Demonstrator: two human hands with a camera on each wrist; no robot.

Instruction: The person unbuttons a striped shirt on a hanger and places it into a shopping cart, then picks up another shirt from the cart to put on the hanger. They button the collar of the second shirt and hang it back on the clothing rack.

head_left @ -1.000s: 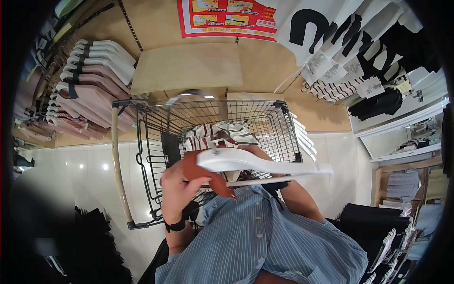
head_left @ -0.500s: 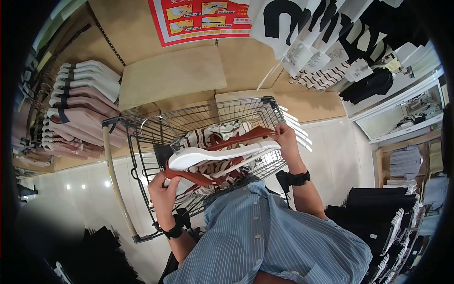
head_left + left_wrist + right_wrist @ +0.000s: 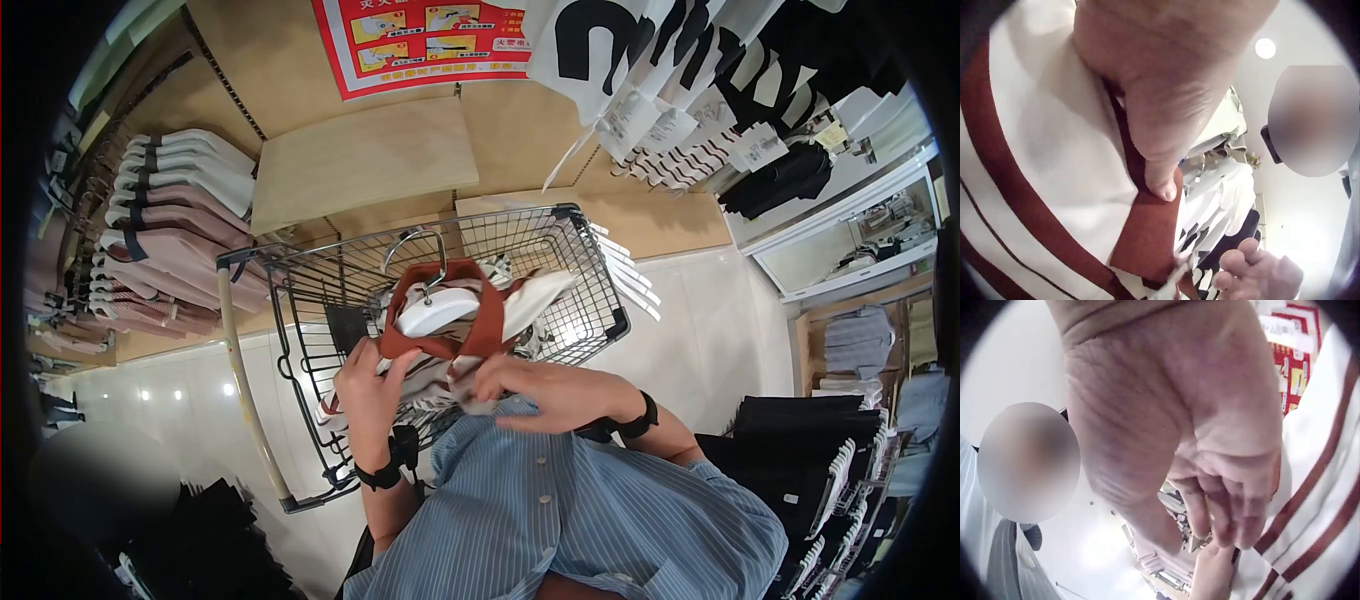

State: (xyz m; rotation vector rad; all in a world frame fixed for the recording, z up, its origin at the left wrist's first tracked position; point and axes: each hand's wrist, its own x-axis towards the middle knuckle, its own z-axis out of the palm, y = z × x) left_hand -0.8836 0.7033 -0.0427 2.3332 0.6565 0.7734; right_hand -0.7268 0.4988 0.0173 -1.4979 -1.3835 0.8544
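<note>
A white-and-brown striped shirt with a brown collar lies over the shopping cart. Inside its neck sits a white hanger, its metal hook pointing up. My left hand pinches the collar's near left part; in the left wrist view the thumb presses on the brown cloth. My right hand is just by the collar's front, slightly blurred. In the right wrist view its fingers bend loosely, with the thumb apart and nothing between them.
More striped cloth lies in the cart basket. Pink and white tops hang on the left, printed white shirts at upper right. Black trousers hang at lower right. A wooden shelf is on the wall ahead.
The white hanger has gone from across my hands into the shirt's neck, hook up, with the brown collar around it. My right hand has come left from the far shoulder to the collar's front.
</note>
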